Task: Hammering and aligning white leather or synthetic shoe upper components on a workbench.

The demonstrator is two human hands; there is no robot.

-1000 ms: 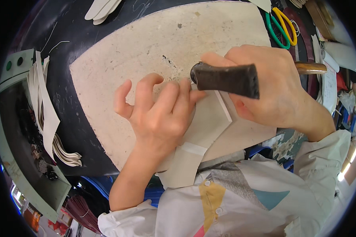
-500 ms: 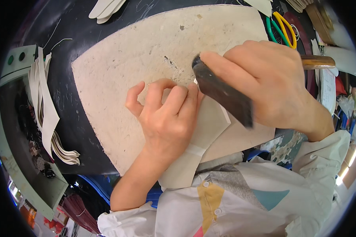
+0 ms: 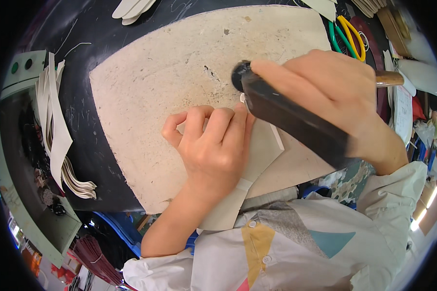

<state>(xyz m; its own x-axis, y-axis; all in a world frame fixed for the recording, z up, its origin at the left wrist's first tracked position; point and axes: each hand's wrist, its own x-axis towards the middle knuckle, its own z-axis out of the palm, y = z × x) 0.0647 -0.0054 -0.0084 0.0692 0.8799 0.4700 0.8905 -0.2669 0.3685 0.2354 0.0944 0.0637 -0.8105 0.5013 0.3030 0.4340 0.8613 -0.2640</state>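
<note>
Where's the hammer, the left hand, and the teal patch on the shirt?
Hammer [image 3: 296, 116]: head view, middle of its dark head.
Left hand [image 3: 215, 146]: head view, back of the hand.
Teal patch [image 3: 331, 242]: head view, middle of the patch.

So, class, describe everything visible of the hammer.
The hammer has a dark, metal-looking head with a rounded face and a long, blurred tail slanting toward the lower right. The right hand grips it, hiding much of the brown, wooden-looking handle, whose end juts out rightward. The head is over the pale board; contact below is unclear.
</note>
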